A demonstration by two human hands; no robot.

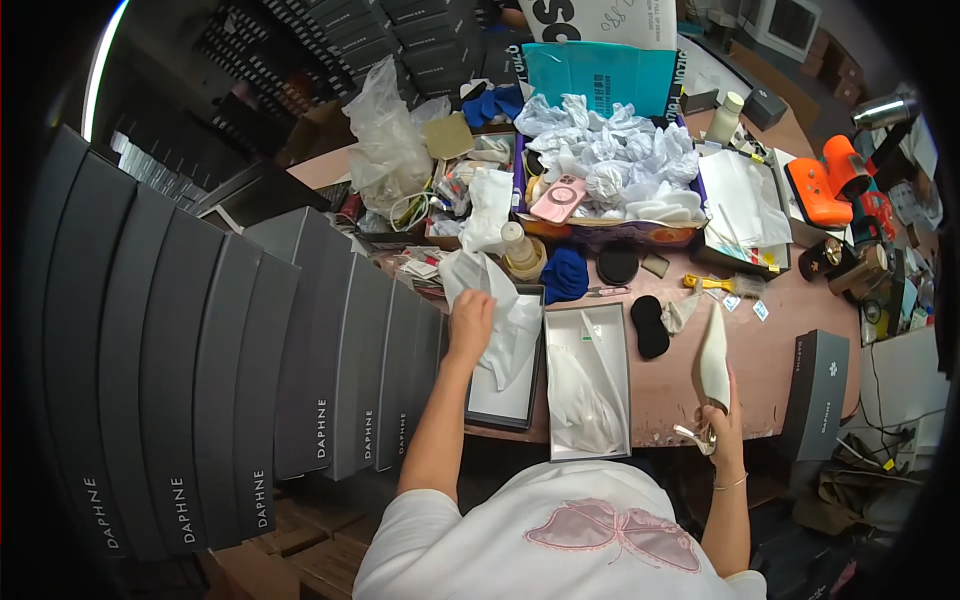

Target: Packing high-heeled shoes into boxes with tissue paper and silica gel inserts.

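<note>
My left hand [470, 322] rests on a sheet of white tissue paper [500, 310] that lies over an open shoe box lid [505, 400]. Beside it stands a second open shoe box [587, 385] lined with white tissue. My right hand [722, 412] grips a white pointed shoe [713, 358] by its heel end, toe pointing away from me, above the pink table [700, 300].
A tall stack of dark grey shoe boxes [200, 380] fills the left. At the back are a tray of crumpled white paper [610, 160], a pink phone [558, 198], blue cloths [565, 273], black pads [650, 325] and an orange tool [820, 185]. A dark box [820, 390] stands at the right edge.
</note>
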